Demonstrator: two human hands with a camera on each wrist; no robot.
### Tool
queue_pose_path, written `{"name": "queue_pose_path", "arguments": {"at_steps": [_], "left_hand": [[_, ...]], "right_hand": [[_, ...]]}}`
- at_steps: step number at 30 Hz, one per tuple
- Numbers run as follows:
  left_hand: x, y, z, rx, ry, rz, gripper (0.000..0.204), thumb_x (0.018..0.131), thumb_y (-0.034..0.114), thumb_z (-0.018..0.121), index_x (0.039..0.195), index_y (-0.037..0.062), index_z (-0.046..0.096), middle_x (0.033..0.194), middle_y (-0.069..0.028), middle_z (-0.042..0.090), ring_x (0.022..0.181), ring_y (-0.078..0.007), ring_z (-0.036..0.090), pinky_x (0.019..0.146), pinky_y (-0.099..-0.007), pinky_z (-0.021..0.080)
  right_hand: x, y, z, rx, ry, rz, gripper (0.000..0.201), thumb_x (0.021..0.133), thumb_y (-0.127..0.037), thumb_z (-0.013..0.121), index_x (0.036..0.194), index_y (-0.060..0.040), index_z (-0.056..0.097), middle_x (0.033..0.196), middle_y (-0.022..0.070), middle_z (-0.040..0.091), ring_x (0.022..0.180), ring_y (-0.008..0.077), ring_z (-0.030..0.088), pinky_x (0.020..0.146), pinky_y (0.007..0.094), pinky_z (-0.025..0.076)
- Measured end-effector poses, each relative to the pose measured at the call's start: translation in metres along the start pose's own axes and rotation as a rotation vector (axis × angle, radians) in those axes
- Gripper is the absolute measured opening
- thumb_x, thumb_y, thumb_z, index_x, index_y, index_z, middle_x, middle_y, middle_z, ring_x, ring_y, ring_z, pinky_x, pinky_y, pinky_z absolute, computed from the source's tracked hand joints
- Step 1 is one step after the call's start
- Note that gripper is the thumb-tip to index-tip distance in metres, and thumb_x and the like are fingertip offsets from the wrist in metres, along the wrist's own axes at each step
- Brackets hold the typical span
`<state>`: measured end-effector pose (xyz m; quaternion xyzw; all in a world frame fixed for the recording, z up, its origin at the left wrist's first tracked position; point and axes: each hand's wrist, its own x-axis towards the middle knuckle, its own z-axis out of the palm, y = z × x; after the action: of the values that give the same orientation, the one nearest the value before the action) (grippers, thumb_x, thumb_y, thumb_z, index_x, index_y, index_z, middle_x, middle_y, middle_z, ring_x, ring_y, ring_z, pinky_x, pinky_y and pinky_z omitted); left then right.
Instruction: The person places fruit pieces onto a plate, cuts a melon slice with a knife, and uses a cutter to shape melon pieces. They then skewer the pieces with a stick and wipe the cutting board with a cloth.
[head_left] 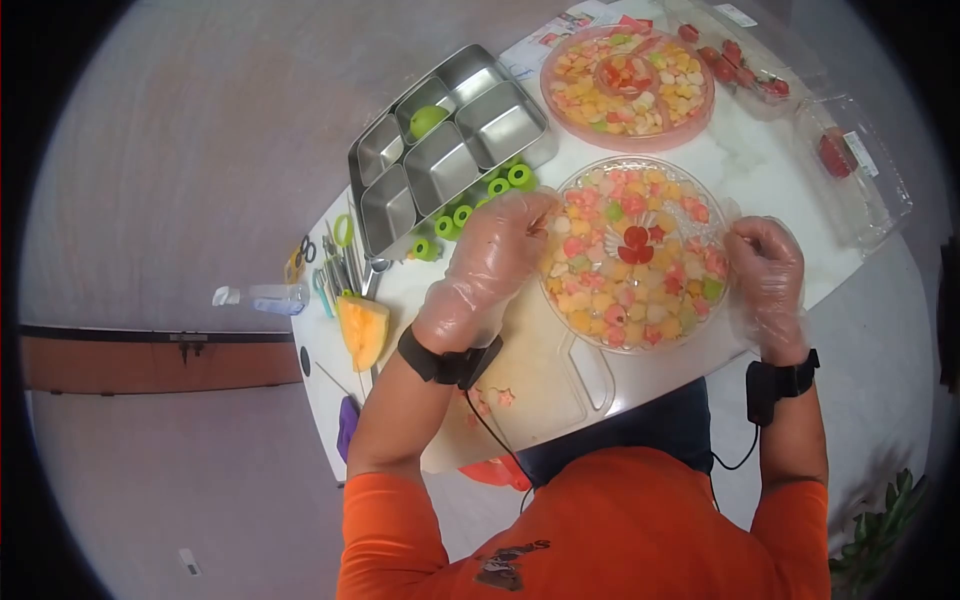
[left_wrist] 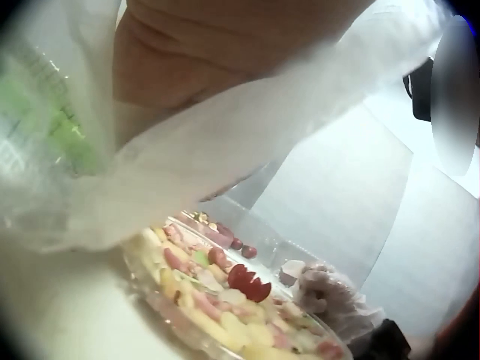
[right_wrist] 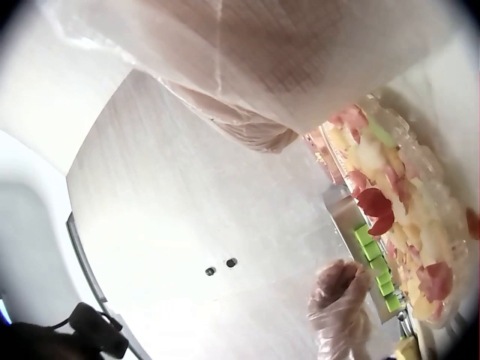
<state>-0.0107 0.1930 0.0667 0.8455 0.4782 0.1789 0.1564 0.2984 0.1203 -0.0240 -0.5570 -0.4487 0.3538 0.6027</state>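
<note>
Beside the round clear plate (head_left: 640,162), film-gloved left hand (head_left: 497,250) and right hand (head_left: 768,268) curl, grip unclear.

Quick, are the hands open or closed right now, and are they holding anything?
Left hand: closed, fingers curled; nothing visible in it.
Right hand: closed too, fingers curled; nothing visible in it.

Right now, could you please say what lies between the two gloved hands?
Between the left hand and the right hand, the head view shows the clear plate of fruit.
</note>
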Motion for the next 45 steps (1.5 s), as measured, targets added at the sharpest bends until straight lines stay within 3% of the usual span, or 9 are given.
{"name": "queue_pose_path", "arguments": {"at_steps": [6,12,20,24,26,33,37,41,45], "left_hand": [[0.011,-0.011,0.009,-0.011,-0.066,-0.061,0.028,0.086,0.001,0.064,0.112,0.0056,0.073,0.101,-0.0172,0.071,0.089,-0.0344,0.068,0.08,-0.0382,0.054],[0.01,-0.013,0.007,0.046,-0.075,-0.007,0.026,0.086,0.003,0.064,0.11,0.0055,0.074,0.1,-0.0172,0.072,0.089,-0.0356,0.068,0.081,-0.0393,0.054],[0.011,-0.008,0.0,0.164,-0.079,-0.021,0.026,0.085,0.007,0.062,0.108,0.0079,0.075,0.098,-0.0165,0.072,0.093,-0.0392,0.067,0.082,-0.0458,0.054],[0.003,-0.008,-0.013,0.178,-0.021,-0.03,0.025,0.085,0.01,0.068,0.108,0.0048,0.074,0.095,-0.0195,0.071,0.086,-0.0371,0.068,0.078,-0.0418,0.055],[-0.015,-0.008,-0.032,0.089,0.005,0.007,0.025,0.082,0.009,0.074,0.106,0.0027,0.073,0.093,-0.0183,0.072,0.084,-0.0337,0.07,0.076,-0.0396,0.056],[-0.115,-0.004,-0.097,0.132,-0.126,-0.22,0.033,0.079,0.002,0.078,0.111,0.0012,0.071,0.102,-0.0149,0.073,0.089,-0.0269,0.072,0.078,-0.0337,0.058],[-0.162,-0.025,-0.078,-0.05,-0.176,-0.355,0.04,0.077,0.0,0.078,0.116,0.0029,0.071,0.107,-0.0138,0.073,0.095,-0.0248,0.072,0.084,-0.033,0.058],[-0.173,-0.036,-0.048,0.107,-0.183,-0.161,0.036,0.083,0.014,0.078,0.117,0.0059,0.072,0.101,-0.0144,0.071,0.096,-0.0321,0.068,0.086,-0.0401,0.055],[-0.166,-0.027,-0.036,0.103,-0.22,-0.189,0.035,0.084,0.019,0.075,0.116,0.0083,0.072,0.096,-0.0137,0.069,0.092,-0.0342,0.066,0.082,-0.0434,0.054]], "right_hand": [[0.001,-0.009,-0.001,-0.111,-0.01,0.007,0.005,0.087,0.004,0.072,0.089,-0.0001,0.069,0.086,-0.0022,0.06,0.076,0.0059,0.055,0.071,0.0219,0.045],[0.0,-0.009,0.001,-0.069,0.003,0.028,0.006,0.086,0.004,0.072,0.089,-0.0004,0.069,0.086,-0.0024,0.06,0.074,0.0059,0.055,0.069,0.0221,0.045],[0.0,-0.002,0.001,-0.005,0.006,0.03,0.006,0.087,0.004,0.072,0.09,-0.0003,0.069,0.087,-0.0023,0.06,0.077,0.0059,0.055,0.071,0.0218,0.045],[0.001,0.001,-0.002,-0.081,0.003,-0.035,0.007,0.087,0.004,0.071,0.091,-0.0005,0.069,0.088,-0.0025,0.061,0.077,0.0059,0.054,0.072,0.0216,0.046],[0.0,0.005,-0.001,-0.033,0.034,-0.007,0.007,0.088,0.004,0.07,0.093,-0.0013,0.07,0.09,-0.0034,0.062,0.078,0.006,0.055,0.072,0.0215,0.046],[0.002,0.004,-0.002,0.129,0.073,0.165,0.008,0.094,0.0,0.07,0.102,-0.0004,0.07,0.096,-0.0018,0.065,0.086,0.0077,0.058,0.078,0.0221,0.047],[0.007,0.017,-0.01,0.094,0.061,0.165,0.014,0.094,-0.004,0.073,0.107,0.0009,0.071,0.098,-0.0002,0.066,0.089,0.0086,0.059,0.083,0.0226,0.048],[0.011,0.024,-0.014,0.037,0.058,0.135,0.015,0.094,-0.006,0.074,0.107,0.001,0.071,0.099,0.0002,0.067,0.089,0.0086,0.059,0.084,0.0229,0.048],[0.015,0.032,-0.017,-0.032,0.023,0.069,0.015,0.094,-0.007,0.075,0.107,0.001,0.072,0.099,-0.0002,0.068,0.09,0.008,0.059,0.085,0.0228,0.048]]}}
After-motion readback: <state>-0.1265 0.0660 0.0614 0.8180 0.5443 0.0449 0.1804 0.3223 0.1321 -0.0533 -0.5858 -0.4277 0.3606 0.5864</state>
